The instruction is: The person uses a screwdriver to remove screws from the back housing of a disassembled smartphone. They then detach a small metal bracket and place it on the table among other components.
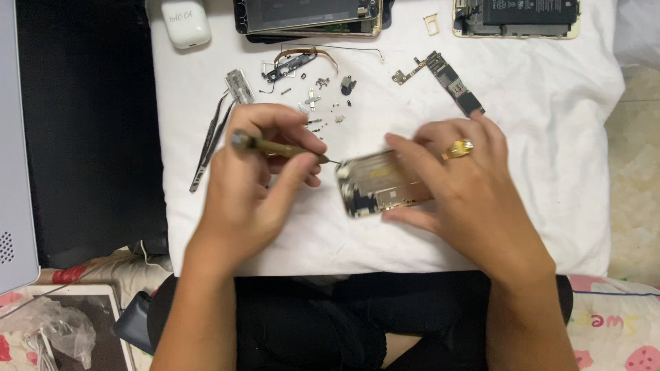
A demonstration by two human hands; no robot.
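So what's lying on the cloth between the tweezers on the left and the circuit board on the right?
In the head view, between the tweezers and the circuit board lie scattered small screws and metal brackets on the white cloth.

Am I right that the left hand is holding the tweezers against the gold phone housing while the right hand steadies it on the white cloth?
Not quite: the left hand holds a screwdriver, not tweezers. The tweezers lie untouched on the white cloth. The right hand does steady the gold phone housing, as the head view shows.

A white cloth [550, 172] bears tweezers [210, 141] near its left edge, an earbud case [185, 22] at the far-left corner, small screws [323, 103] mid-far, and a circuit board [447, 79] right of them.
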